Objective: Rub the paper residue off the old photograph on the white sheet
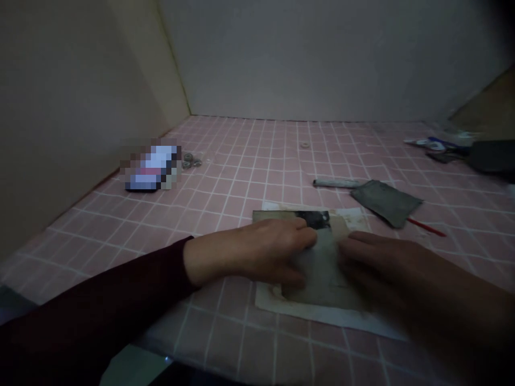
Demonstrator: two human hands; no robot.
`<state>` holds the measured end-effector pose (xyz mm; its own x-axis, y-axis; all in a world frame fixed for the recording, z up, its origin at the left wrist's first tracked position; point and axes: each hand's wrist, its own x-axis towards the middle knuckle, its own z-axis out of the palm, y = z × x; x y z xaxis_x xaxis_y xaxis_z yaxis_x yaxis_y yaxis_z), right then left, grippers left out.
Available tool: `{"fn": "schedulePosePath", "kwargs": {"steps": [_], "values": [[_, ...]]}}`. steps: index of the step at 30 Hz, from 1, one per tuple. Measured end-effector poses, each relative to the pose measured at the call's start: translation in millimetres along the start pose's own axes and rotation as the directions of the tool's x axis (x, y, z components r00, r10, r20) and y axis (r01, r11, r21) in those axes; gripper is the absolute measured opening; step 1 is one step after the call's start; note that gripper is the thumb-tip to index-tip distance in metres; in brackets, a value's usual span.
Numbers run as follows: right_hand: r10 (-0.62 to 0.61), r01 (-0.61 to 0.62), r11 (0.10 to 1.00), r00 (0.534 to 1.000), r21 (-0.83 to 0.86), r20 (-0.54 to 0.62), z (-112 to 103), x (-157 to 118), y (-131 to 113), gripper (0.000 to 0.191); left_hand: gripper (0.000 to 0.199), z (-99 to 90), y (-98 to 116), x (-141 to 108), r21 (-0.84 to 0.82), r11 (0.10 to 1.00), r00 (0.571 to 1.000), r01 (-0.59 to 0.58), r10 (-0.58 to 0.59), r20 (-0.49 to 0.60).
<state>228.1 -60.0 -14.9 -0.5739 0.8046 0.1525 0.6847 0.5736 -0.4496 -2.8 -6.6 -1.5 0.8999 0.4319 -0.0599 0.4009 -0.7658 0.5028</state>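
Note:
A thin grey sheet [317, 268] lies flat over a piece with a black patch [313, 219] at its upper end. Beneath both is a stained white cloth or paper [306, 312]. My left hand [273, 249] rests on the left part of the grey sheet, thumb and fingers apart, pressing down without gripping. At the sheet's right edge, my right hand [378, 262] is dark and smeared by motion. Its fingers are bent and mostly hidden, so whether they pinch anything does not show.
A grey square piece [388, 202], a pale tube-like stick [336, 183] and a red stick [427, 227] lie beyond my right hand. A blurred-out phone [153, 169] and small round pieces [189, 160] are at left. Dark items [491, 157] sit far right on the pink checked tablecloth [241, 177].

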Motion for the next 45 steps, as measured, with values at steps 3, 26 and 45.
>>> {"fn": "schedulePosePath", "kwargs": {"steps": [3,26,45], "values": [[-0.12,0.12,0.993,0.989,0.01,0.082,5,6,-3,0.017,0.028,1.7,-1,2,-0.019,1.0,1.0,0.017,-0.017,-0.024],[-0.081,0.08,0.997,0.986,0.01,0.145,1,7,-8,0.016,0.021,-0.2,3,7,0.026,0.997,0.998,0.068,-0.068,0.005],[-0.025,0.028,0.999,0.984,-0.019,0.177,-6,6,-8,0.016,0.024,1.3,0,5,0.033,0.998,0.998,0.056,-0.056,0.019]]}}
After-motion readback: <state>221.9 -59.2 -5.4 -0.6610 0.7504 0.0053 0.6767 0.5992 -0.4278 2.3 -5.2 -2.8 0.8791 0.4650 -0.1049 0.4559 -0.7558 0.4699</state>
